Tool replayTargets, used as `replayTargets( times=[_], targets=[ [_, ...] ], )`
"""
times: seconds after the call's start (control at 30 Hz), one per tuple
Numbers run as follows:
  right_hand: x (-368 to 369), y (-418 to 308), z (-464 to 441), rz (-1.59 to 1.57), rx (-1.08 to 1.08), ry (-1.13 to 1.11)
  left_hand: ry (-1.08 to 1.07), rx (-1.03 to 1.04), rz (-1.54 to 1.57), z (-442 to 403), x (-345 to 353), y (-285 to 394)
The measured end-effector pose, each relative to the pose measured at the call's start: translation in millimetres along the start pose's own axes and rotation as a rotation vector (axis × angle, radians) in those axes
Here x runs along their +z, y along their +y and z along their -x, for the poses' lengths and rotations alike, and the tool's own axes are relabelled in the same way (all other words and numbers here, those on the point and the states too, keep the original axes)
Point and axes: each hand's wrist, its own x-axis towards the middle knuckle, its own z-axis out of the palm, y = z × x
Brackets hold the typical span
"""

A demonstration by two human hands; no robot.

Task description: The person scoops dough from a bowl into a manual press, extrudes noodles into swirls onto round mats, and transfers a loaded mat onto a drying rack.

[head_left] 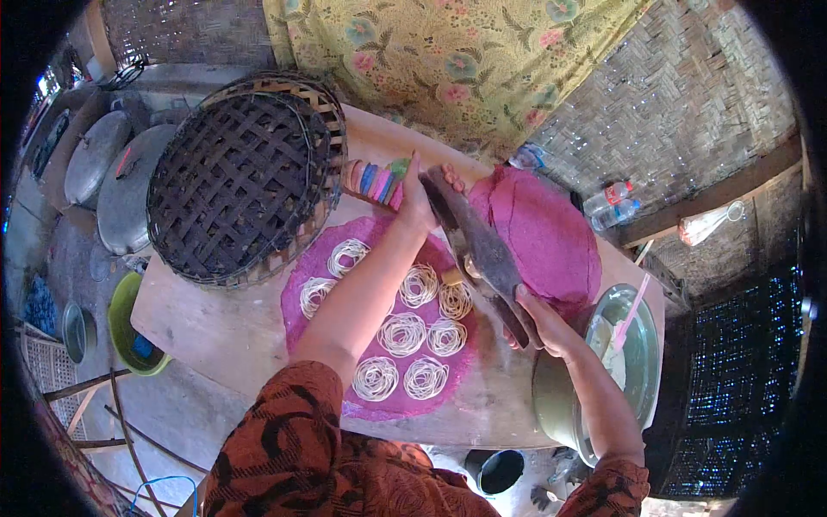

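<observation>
Both my hands grip a dark wooden hand press (pixel 482 258) made of two long pieces, held tilted above the table. My left hand (pixel 418 202) is closed round its upper end, and my right hand (pixel 544 323) is closed round the lower end. Under it lies a round pink mat (pixel 366 233) bearing several coiled nests of pale noodle strands (pixel 402 334). The nest (pixel 455 300) nearest the press is partly beneath it. A small yellowish-brown piece (pixel 451 277) shows at the side of the press. My left forearm hides part of the mat.
Stacked pink mats (pixel 551 233) lie right of the press. A large green basin (pixel 642 379) holds pale dough and a pink-handled utensil (pixel 633 310). Dark woven trays (pixel 237 185) are piled at left, near colourful strips (pixel 375 183). Bottles (pixel 616 202) stand by the wall.
</observation>
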Motion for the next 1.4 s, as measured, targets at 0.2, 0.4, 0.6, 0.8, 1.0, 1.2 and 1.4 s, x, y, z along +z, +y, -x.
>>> replayTargets(
  times=[0.2,0.4,0.6,0.8,1.0,1.2,1.4],
  targets=[
    [10,-50,-5,-0.063,-0.091,-0.156,-0.055,0.006,-0.084,7,62,54],
    [42,-79,-39,0.079,-0.069,-0.068,0.052,0.219,-0.112,3,25,97],
    [58,-102,-30,0.171,-0.177,-0.051,-0.002,0.230,-0.112,20,46,128],
    [45,-126,-3,0.344,-0.161,0.038,-0.001,0.285,0.025,23,45,107],
    [59,-119,-29,0.306,-0.216,0.063,-0.024,0.281,-0.067,20,48,134],
    [47,-109,-25,0.296,-0.188,-0.018,0.223,0.282,-0.002,30,34,109],
    [41,-62,-84,0.282,-0.234,0.070,0.114,0.271,-0.033,3,-3,105]
  ],
)
